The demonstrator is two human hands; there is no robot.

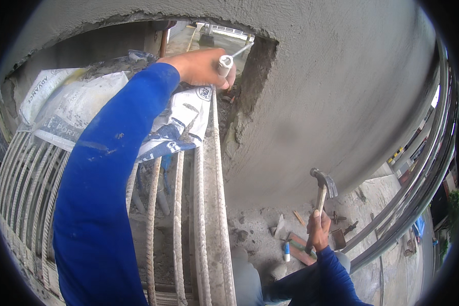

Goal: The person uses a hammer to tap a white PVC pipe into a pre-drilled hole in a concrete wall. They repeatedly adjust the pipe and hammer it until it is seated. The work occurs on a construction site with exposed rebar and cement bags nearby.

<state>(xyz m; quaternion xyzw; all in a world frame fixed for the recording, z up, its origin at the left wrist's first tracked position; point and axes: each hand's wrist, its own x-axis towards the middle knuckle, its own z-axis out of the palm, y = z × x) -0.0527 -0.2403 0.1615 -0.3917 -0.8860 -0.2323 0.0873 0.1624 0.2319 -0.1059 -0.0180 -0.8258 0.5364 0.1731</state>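
My right hand [320, 230], low at the right, wraps round the handle of a claw hammer [322, 191] held upright with its metal head at the top. Up at the wall opening, my left arm reaches across and my left hand [207, 67] is closed round a chisel-like tool [225, 62] with a whitish round end. A thin metal shaft slants from it toward the opening's right edge; how its parts join is hidden by my fingers. The rough grey cement wall [311, 102] surrounds the opening, and the hammer is well apart from the tool.
Ribbed steel bars [178, 224] run below my left arm, with torn cement sacks [81, 109] over them. On the floor lie a trowel [280, 227], a blue-and-white bottle [286, 251] and a reddish flat piece [302, 255]. Long pipes [418, 214] curve along the right.
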